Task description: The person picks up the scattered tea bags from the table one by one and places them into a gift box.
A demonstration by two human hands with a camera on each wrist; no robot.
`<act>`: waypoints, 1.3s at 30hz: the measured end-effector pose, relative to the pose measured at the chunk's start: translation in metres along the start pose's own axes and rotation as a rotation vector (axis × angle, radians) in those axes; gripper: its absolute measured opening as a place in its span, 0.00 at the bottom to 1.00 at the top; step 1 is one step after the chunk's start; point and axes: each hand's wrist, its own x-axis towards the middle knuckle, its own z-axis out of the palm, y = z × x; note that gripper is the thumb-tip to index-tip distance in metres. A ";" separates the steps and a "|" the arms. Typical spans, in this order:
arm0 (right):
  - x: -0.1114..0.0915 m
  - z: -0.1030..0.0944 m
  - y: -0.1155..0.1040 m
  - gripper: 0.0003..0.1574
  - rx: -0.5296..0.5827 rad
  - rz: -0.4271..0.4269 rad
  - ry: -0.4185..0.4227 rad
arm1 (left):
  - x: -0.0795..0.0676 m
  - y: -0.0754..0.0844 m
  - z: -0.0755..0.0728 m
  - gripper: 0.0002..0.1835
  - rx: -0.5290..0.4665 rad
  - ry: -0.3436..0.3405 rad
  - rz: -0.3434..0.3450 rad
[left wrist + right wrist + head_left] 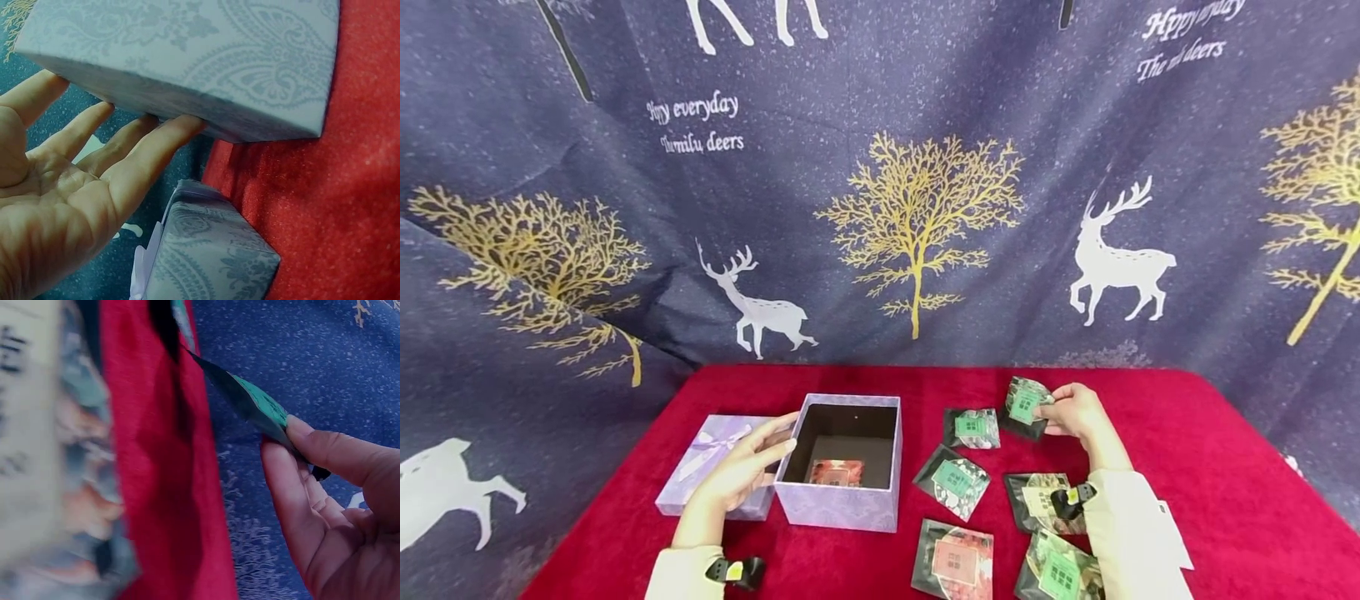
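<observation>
In the head view, a lilac patterned box (842, 507) stands without its lid, and a red-printed packet (837, 473) lies on its dark floor. My left hand (737, 475) is at the box's left side; in the left wrist view its spread fingertips touch the box wall (262, 81). The lid (688, 487), with a ribbon bow, lies left of the box, partly behind that hand. Over at the back right, my right hand (1072, 411) pinches a flat packet with a green label (1025, 406) between thumb and fingers. The right wrist view shows this packet (250, 406) tilted, nearly edge-on.
Between box and right arm lie two green-labelled packets (972, 427) (953, 482) and a red-labelled packet (953, 560). A cream-labelled packet (1041, 500) and another green-labelled packet (1060, 573) lie partly under the right forearm. A dark blue printed curtain (880, 250) hangs behind the red-covered table (820, 546).
</observation>
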 end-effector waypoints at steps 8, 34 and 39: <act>0.002 -0.014 -0.016 0.21 0.002 -0.049 -0.048 | 0.000 0.001 0.003 0.32 0.014 0.025 -0.017; -0.004 -0.019 -0.063 0.05 0.010 -0.136 -0.126 | -0.002 0.006 0.001 0.31 0.016 0.014 -0.005; -0.003 -0.017 -0.066 0.06 -0.011 -0.142 -0.158 | -0.002 0.006 0.001 0.32 0.005 0.011 -0.010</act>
